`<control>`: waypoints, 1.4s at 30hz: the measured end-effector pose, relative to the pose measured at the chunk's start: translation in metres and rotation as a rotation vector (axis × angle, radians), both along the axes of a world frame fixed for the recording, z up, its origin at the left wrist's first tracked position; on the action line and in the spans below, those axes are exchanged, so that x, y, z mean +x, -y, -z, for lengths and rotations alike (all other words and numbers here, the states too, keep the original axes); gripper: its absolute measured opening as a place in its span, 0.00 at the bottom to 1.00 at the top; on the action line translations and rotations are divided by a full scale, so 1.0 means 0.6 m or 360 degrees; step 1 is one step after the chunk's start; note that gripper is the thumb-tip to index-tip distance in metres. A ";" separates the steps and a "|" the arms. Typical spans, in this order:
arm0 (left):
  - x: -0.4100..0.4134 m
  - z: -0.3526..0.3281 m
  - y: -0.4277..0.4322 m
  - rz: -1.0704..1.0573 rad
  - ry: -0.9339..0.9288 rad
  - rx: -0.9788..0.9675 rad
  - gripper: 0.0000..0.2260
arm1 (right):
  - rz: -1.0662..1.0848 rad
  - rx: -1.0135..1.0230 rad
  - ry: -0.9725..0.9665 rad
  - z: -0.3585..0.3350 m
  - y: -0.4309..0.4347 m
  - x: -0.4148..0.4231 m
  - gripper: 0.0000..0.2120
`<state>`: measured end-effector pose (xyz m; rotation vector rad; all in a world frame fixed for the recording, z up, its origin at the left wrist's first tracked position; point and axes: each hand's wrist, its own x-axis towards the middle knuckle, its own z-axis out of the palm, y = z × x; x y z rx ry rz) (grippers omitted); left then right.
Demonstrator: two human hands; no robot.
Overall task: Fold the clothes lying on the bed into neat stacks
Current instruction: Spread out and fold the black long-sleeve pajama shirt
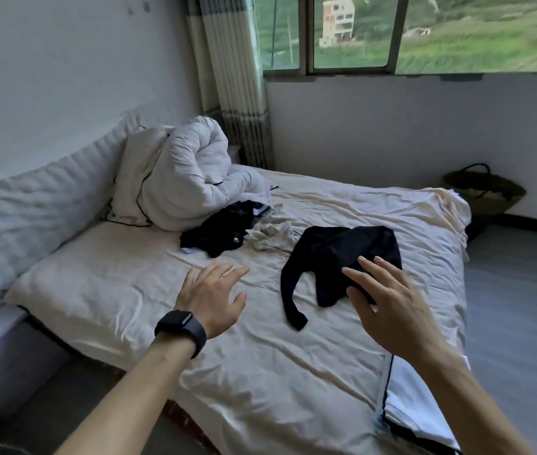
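Note:
A black long-sleeved top [332,257] lies partly folded on the cream bed sheet [129,284], one sleeve trailing toward me. My right hand [388,303] hovers over its near edge, fingers spread, holding nothing. My left hand [213,297], with a black watch on the wrist, is open above bare sheet to the left of the top. Farther back lies a crumpled black garment [218,233] with a small white logo. Beside it sits a bunched pale patterned cloth [272,234].
A rolled white duvet [182,178] is heaped at the head of the bed against the padded headboard [31,211]. A dark woven basket [485,192] stands on the floor by the far wall. Grey floor runs along the right side of the bed.

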<state>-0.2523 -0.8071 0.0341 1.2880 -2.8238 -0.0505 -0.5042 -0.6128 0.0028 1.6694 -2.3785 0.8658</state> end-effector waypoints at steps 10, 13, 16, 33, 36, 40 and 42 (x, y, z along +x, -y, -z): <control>-0.031 0.169 0.233 0.0043 0.0251 0.0401 0.24 | 0.0152 0.0480 0.0250 0.116 0.193 0.030 0.21; -0.045 0.253 0.286 0.0061 0.0314 0.0586 0.23 | 0.0166 0.0725 0.0396 0.179 0.249 0.047 0.23; -0.060 0.348 0.345 0.0096 0.0446 0.0748 0.23 | 0.0211 0.0966 0.0582 0.251 0.308 0.058 0.24; -0.153 0.871 0.649 0.0479 0.1079 0.0860 0.49 | 0.1176 0.1285 0.1174 0.723 0.609 -0.152 0.41; -0.133 0.925 0.644 0.0485 0.0935 0.0759 0.50 | 0.1437 0.1126 0.1060 0.788 0.617 -0.172 0.36; -0.139 0.942 0.647 0.0469 0.0911 0.0788 0.50 | 0.1646 0.1111 0.0958 0.807 0.620 -0.164 0.18; -0.139 0.939 0.645 0.0454 0.0938 0.0803 0.50 | 0.1595 0.1129 0.0992 0.776 0.620 -0.148 0.15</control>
